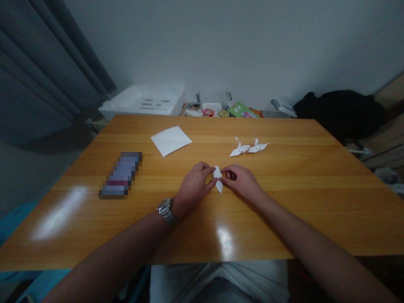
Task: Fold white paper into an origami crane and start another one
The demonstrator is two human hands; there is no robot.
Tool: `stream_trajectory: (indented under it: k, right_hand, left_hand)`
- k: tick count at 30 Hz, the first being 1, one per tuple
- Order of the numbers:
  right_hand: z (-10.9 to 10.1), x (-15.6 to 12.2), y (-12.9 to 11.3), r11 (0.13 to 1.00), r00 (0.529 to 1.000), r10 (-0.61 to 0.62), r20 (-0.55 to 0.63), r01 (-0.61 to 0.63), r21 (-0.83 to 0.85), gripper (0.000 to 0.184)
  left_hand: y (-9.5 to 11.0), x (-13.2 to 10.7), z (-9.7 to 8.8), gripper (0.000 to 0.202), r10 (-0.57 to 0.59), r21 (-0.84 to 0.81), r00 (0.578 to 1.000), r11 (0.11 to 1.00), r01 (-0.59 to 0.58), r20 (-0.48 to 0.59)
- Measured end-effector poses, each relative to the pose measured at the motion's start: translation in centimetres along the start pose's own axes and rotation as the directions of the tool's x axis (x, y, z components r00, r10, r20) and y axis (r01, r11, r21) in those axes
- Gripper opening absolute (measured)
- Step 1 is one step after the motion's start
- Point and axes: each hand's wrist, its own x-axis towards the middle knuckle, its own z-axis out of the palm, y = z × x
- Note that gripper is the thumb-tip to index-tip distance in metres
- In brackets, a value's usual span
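Note:
Between my two hands is a small piece of folded white paper (pixel 218 176), narrow and diamond-shaped, its lower tip pointing towards me. My left hand (pixel 197 183) pinches its left edge between thumb and fingers. On the other edge, the thumb and forefinger of my right hand (pixel 243 180) grip it too, with the remaining fingers curled in. Beyond my right hand, two folded white paper cranes (pixel 258 146) stand side by side on the wooden table (pixel 176 240). Whether they touch I cannot tell.
A sheet of white paper (pixel 171 140) with a perforated edge lies at the back left. Left of my hands is a phone (pixel 121 176), blurred out. Behind the table are a white plastic tray (pixel 145 99), a green booklet (pixel 242 110) and a dark cloth heap (pixel 341 111).

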Motion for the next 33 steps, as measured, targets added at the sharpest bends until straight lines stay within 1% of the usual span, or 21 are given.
stream_trajectory:
  k: [7, 11, 15, 19, 21, 24, 29, 33]
  right_hand:
    - [-0.01, 0.04, -0.1, 0.999, 1.0, -0.021, 0.007, 0.022, -0.041, 0.015]
    - [0.11, 0.13, 0.05, 1.0, 1.0, -0.007, 0.008, 0.007, -0.016, 0.018]
    - [0.21, 0.12, 0.03, 1.0, 1.0, 0.003, -0.004, -0.003, 0.011, 0.02]
    - [0.23, -0.05, -0.02, 0.999, 0.999, -0.034, -0.023, 0.035, 0.035, 0.018]
    - [0.24, -0.11, 0.04, 0.998, 0.999, -0.044, -0.024, 0.045, 0.039, 0.017]
    - [0.23, -0.06, 0.17, 0.999, 0.999, -0.028, -0.023, 0.029, 0.036, 0.019]
    - [0.22, 0.14, 0.26, 0.997, 1.0, -0.005, -0.004, 0.005, 0.071, 0.02]
    - [0.27, 0.13, 0.33, 0.996, 1.0, 0.005, -0.005, -0.004, 0.091, 0.021]
  left_hand:
    - [-0.3, 0.1, 0.08, 0.035, 0.01, -0.034, 1.0, 0.999, -0.01, 0.003]
    - [-0.39, 0.19, 0.25, 0.036, 0.022, -0.044, 1.0, 0.999, -0.021, 0.011]
    - [-0.65, 0.22, 0.45, 0.034, 0.046, -0.097, 0.999, 0.994, -0.047, -0.011]
    - [-0.79, 0.2, 0.47, 0.031, 0.058, -0.14, 0.998, 0.988, -0.059, -0.011]
    - [-0.77, 0.22, 0.44, 0.03, 0.046, -0.157, 0.999, 0.987, -0.045, 0.0]
    - [-0.63, 0.28, 0.38, 0.032, -0.01, -0.177, 1.0, 0.984, 0.011, 0.005]
    - [-0.48, 0.4, 0.43, 0.04, -0.031, -0.204, 0.999, 0.978, 0.033, 0.014]
    - [-0.86, 0.55, 0.73, 0.051, -0.042, -0.259, 0.999, 0.965, 0.045, 0.016]
